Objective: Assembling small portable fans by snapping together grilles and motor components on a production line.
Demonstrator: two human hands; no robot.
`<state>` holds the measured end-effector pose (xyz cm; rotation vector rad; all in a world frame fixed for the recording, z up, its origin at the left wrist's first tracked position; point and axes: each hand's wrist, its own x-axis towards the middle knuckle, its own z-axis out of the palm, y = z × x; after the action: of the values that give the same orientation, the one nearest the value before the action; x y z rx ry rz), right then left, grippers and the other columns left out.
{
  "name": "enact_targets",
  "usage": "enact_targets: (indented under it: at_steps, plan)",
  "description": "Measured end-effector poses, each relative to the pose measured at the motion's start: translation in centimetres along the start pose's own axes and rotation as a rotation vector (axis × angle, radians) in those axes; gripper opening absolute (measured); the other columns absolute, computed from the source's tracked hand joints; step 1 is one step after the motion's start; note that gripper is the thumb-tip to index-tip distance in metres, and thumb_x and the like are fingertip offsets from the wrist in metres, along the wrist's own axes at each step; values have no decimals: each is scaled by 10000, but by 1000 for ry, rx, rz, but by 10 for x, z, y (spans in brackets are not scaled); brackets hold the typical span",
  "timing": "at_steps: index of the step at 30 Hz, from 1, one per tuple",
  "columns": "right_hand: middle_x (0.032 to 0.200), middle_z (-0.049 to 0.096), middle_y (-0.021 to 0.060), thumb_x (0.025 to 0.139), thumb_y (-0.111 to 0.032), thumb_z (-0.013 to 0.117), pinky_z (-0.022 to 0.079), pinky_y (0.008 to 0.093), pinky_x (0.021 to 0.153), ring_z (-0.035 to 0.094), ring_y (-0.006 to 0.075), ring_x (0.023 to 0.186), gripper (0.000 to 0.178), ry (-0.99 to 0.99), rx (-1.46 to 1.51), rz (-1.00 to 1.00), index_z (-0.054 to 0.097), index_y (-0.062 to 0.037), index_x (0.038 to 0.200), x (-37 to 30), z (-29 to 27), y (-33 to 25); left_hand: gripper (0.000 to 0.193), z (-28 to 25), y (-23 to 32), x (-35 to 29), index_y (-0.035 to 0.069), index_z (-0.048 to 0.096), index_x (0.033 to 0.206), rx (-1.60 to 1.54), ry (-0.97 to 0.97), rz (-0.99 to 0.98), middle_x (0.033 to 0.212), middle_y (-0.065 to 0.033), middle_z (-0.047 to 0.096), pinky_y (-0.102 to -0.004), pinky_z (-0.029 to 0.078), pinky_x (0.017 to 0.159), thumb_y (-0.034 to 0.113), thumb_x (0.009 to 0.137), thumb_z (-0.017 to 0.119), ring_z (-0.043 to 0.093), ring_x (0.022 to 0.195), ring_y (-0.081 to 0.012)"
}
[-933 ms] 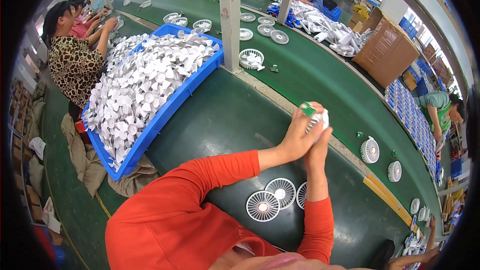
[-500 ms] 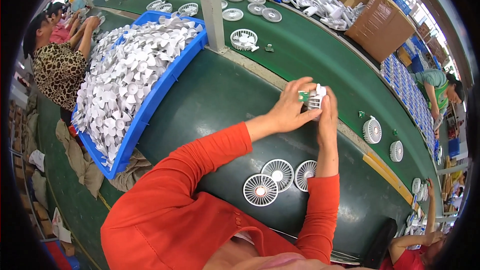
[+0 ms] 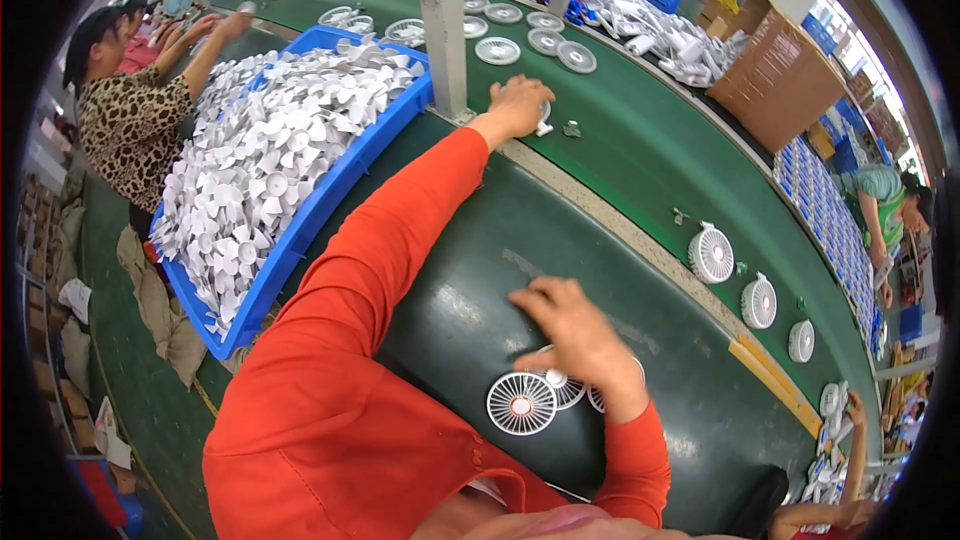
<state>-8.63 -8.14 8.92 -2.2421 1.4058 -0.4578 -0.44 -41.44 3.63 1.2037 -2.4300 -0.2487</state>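
My left hand (image 3: 516, 105) reaches out to the green belt, its fingers curled over a white fan housing (image 3: 544, 120); most of the housing is hidden beneath it. A small circuit board (image 3: 571, 129) lies just right of that hand. Over the dark worktop (image 3: 450, 240) hovers my right hand (image 3: 578, 332), slightly blurred, fingers apart and nothing in them. Under and beside it lie three round white fan grilles (image 3: 521, 403), two partly covered by the hand. A closed white fan head (image 3: 712, 255) sits on the belt at right, with a small board (image 3: 680, 216) by it.
A blue bin (image 3: 330, 180) heaped with white fan blades stands at left, near a metal post (image 3: 441, 30). More grilles (image 3: 497, 50) lie on the belt behind the post. A cardboard box (image 3: 775, 75) is at far right. Co-workers sit left and right.
My hands have parted. The white fan part they held is gone from them, and another fan head stands on the belt. My left hand moved to the far housing, my right back over the grilles.
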Motion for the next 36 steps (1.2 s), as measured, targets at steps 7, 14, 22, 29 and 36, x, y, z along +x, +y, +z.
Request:
enact_targets:
  at_steps: [7, 14, 22, 29, 36]
  plan:
    - [986, 569, 138, 717, -195, 747, 477, 399, 802, 568, 319, 953, 461, -113, -70, 57, 587, -53, 1126, 7, 30, -16, 192, -13, 3, -12, 204, 632, 1022, 38, -49, -34, 1083, -80, 571, -480, 461, 875, 232, 834, 604, 518, 1068, -336]
    - [1003, 578, 139, 659, -335, 783, 465, 405, 847, 556, 326, 1004, 592, -189, -64, 33, 586, -70, 1150, -7, 2, -19, 111, -24, 5, -40, 115, 558, 952, -47, 187, -12, 862, -111, 650, -487, 474, 725, 197, 878, 558, 615, 875, -332]
    - [799, 641, 140, 713, -288, 749, 477, 410, 697, 620, 331, 806, 336, -287, -37, 100, 630, -52, 920, -5, 14, -12, 152, 1, 31, -76, 23, 479, 972, -597, 270, -52, 853, -208, 631, -477, 474, 722, 162, 919, 515, 609, 823, -416]
    - [865, 628, 140, 721, -386, 732, 492, 417, 721, 616, 324, 858, 420, -133, 77, 44, 654, -60, 974, 4, 14, -7, 272, 34, 64, -96, -10, 568, 1090, -1540, 142, -264, 935, -69, 630, -285, 491, 718, 221, 984, 471, 601, 806, -130]
    - [780, 604, 101, 662, -319, 790, 482, 388, 662, 617, 285, 750, 443, -199, 6, 62, 601, -57, 965, 0, 34, -35, 313, 37, 103, -109, 65, 536, 1195, -2320, -141, -399, 1117, -61, 623, -353, 524, 841, 286, 976, 498, 624, 997, -186]
